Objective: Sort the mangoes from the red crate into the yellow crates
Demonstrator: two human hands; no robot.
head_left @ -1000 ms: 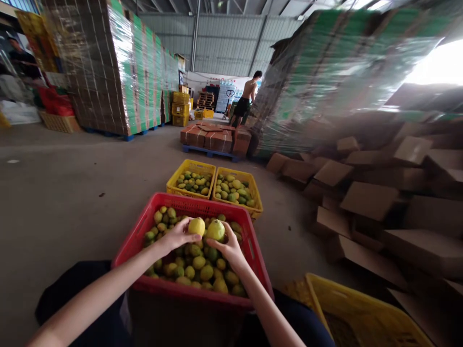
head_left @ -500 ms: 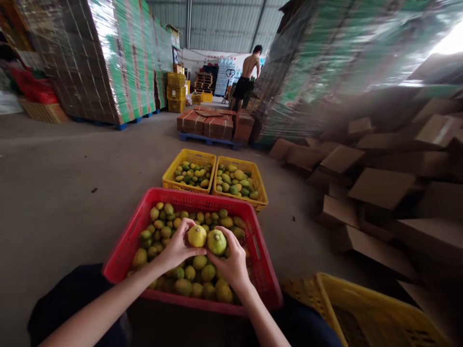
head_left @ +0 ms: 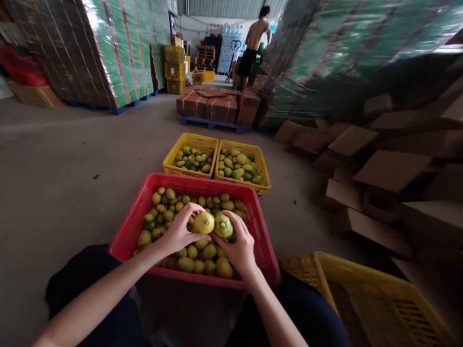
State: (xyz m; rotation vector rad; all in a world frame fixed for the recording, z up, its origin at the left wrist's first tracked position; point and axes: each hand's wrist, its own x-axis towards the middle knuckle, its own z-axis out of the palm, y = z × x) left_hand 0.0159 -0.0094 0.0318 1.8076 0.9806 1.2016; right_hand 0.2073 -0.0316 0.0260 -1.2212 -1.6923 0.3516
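My left hand (head_left: 182, 229) grips a yellow papaya (head_left: 204, 222), its fingers curled round the left side and the stem end facing me. In my right hand (head_left: 241, 246) is a greener papaya (head_left: 224, 227), held from the right, also stem end toward me. The two fruits are side by side, nearly touching, above a red plastic crate (head_left: 265, 241). Many more yellow-green papayas (head_left: 185, 263) lie loose in that crate; my hands hide some of them.
Two yellow crates (head_left: 216, 159) of similar fruit stand just beyond the red one. At lower right is another yellow crate (head_left: 321, 279). Cardboard boxes (head_left: 392, 168) lie heaped on the right. A person (head_left: 255, 43) stands behind a blue pallet (head_left: 211, 123) with flat cartons.
The view has tilted down slightly, so the crates and background sit higher. Both hands still hold the same two papayas, now slightly further right and higher in view.
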